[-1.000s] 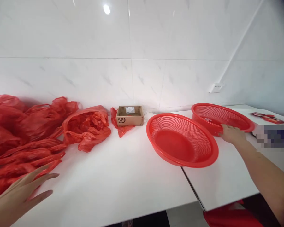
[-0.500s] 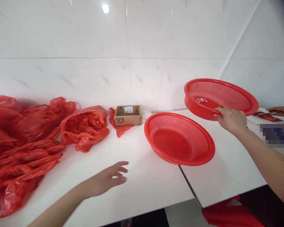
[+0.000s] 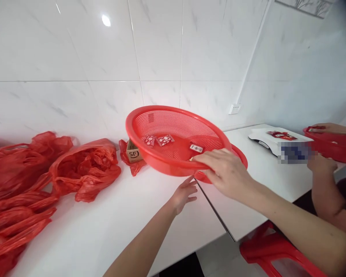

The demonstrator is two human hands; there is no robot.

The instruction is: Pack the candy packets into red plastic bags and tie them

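My right hand grips the near rim of a red plastic sieve basket and holds it in the air above the white table. A few small red packets lie inside it. A second red basket rests on the table behind it, mostly hidden. My left hand reaches under the lifted basket's front edge with fingers spread, touching nothing that I can see.
Red plastic bags are heaped along the left of the table. A small cardboard box stands by the wall. Another person's hands work at the right by a white scale and another red basket. A red stool stands below.
My right hand has carried the basket with packets left, over the other basket. My left hand has moved right, up under its rim. The camera has turned right.
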